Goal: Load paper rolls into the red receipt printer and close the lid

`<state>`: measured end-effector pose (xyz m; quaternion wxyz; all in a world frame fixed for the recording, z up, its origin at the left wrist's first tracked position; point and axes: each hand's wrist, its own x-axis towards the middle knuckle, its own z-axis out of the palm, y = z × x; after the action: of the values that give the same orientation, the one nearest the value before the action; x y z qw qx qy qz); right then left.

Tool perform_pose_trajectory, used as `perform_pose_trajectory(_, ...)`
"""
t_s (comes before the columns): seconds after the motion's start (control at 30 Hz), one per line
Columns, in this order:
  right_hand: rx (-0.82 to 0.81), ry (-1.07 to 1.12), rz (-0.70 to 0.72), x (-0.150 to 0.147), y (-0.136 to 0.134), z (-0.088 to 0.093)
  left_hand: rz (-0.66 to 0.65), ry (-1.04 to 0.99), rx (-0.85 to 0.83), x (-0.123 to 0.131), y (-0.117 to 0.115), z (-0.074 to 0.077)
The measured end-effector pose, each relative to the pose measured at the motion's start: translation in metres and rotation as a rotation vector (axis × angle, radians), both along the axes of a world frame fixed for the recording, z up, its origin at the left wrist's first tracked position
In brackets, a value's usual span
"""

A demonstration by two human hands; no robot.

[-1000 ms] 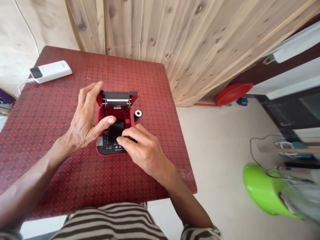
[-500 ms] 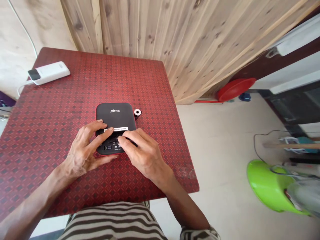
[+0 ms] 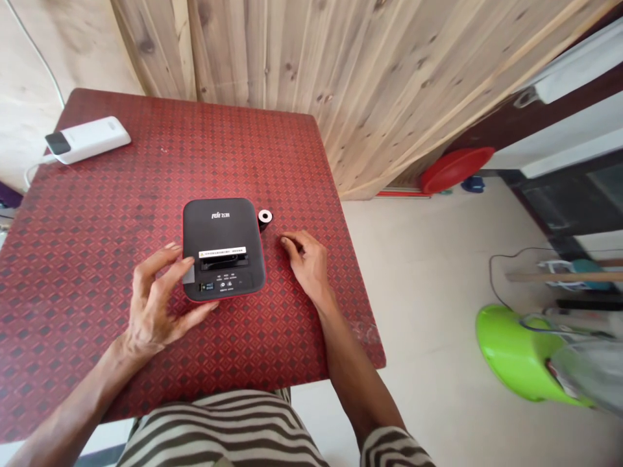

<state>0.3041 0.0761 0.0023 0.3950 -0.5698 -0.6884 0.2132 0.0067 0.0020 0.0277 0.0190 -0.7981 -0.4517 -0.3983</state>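
A black receipt printer (image 3: 221, 232) with a red edge lies on the table. White lettering marks its top, and a white label strip (image 3: 222, 252) runs above a dark slot. My left hand (image 3: 158, 298) is spread at the printer's lower left corner, fingertips by its left side and thumb along the front edge. A small grey patch (image 3: 189, 274) shows under those fingers. To the right of the printer, my right hand (image 3: 307, 259) is closed in a pinch over the table; whatever its fingertips hold is too small to make out. A small paper roll (image 3: 265, 216) stands by the printer's right edge.
A white power bank (image 3: 90, 139) with a cable lies at the back left of the red patterned table (image 3: 219, 152). Wooden boards (image 3: 272, 52) rise behind it. On the floor to the right are a green stool (image 3: 511, 353) and a red basin (image 3: 455, 170).
My right hand has left the printer's slot and moved right, over the table. My left fingers have drawn back from the printer's top to its left side, uncovering the slot and label.
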Motion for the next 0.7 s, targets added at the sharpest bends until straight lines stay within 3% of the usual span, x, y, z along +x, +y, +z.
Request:
perform_pose_trajectory(0.13, -0.073, -0.029, -0.040, -0.001, 0.006, -0.021, 0.018, 0.030, 0.071, -0.003, -0.007, -0.007)
perform_pose_trajectory(0.7, -0.028, -0.012, -0.040, -0.003, 0.005, -0.020, 0.031, -0.038, 0.026, -0.004, -0.005, -0.006)
